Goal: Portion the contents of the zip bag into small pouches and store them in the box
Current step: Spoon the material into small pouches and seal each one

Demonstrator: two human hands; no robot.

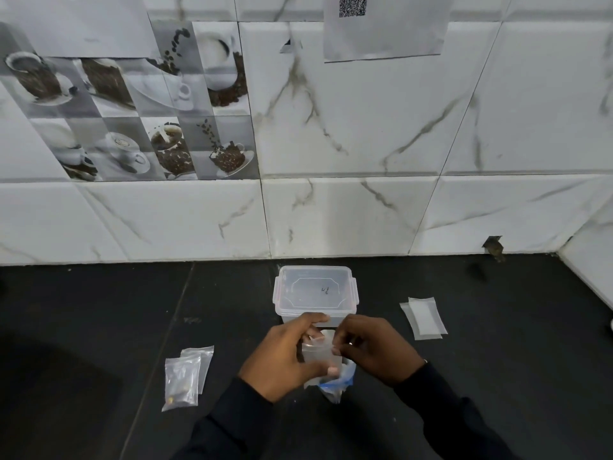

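Observation:
A clear plastic box (315, 292) with its lid clipped on stands on the dark counter near the wall. Just in front of it both hands hold a small clear pouch (320, 355) upright. My left hand (285, 356) grips its left side, thumb low on the front. My right hand (371, 348) pinches the pouch's top edge. Under the pouch lies a crumpled zip bag (335, 383) with a blue strip, partly hidden. Two filled pouches (185, 376) lie at the left, small dark and yellow bits inside the front one.
A small stack of flat unfilled pouches (424, 317) lies to the right of the box. The tiled wall (331, 210) rises directly behind the box. A side wall (590, 270) closes the counter at the far right.

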